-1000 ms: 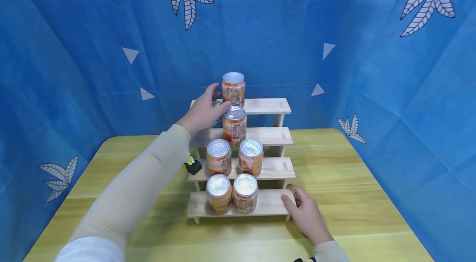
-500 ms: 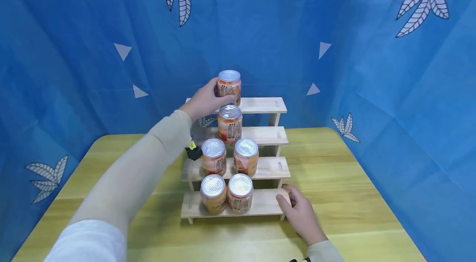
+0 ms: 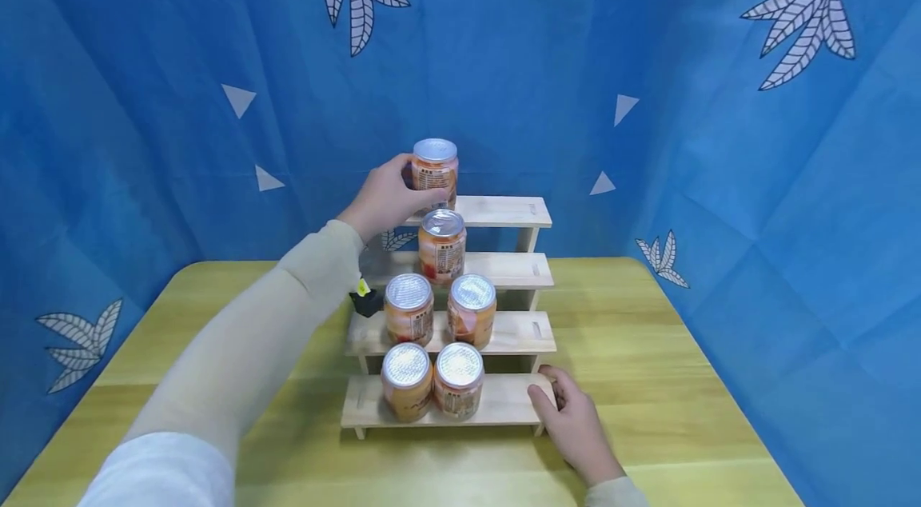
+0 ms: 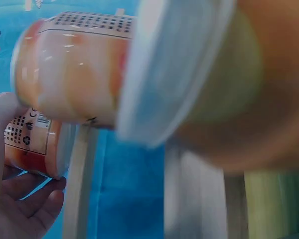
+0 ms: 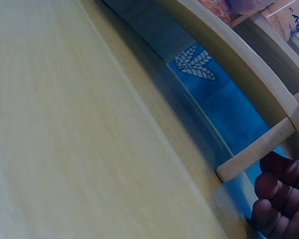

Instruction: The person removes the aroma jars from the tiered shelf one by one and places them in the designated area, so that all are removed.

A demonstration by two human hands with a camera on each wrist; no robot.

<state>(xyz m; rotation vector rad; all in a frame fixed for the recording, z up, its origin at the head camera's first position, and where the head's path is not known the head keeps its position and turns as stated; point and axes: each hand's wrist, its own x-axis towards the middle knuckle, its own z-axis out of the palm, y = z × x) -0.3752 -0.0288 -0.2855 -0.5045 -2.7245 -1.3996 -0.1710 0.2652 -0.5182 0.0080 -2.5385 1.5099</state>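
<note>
On the top step of a light wooden tiered stand (image 3: 507,403), my left hand (image 3: 384,197) grips a can (image 3: 435,169) with a silver lid and orange-pink label. The thumb lies across its front, and the fingers reach around the left side. In the left wrist view, that can (image 4: 32,142) sits by the fingers, partly behind another can (image 4: 79,74). A similar can (image 3: 442,255) stands upright one step lower. My right hand (image 3: 576,423) holds the right end of the bottom step, thumb on top and fingers curled beside the stand's leg (image 5: 256,149).
Two cans stand apart on the third step, a left one (image 3: 408,315) and a right one (image 3: 471,315). Another pair, a can (image 3: 407,387) and its neighbour (image 3: 458,387), stands close together on the bottom step. Blue patterned cloth (image 3: 504,75) surrounds the wooden table (image 3: 633,347).
My left hand has closed around the top can, which it stood beside a second ago, and the can has shifted slightly left. My right hand keeps its hold. The head view has shifted a little.
</note>
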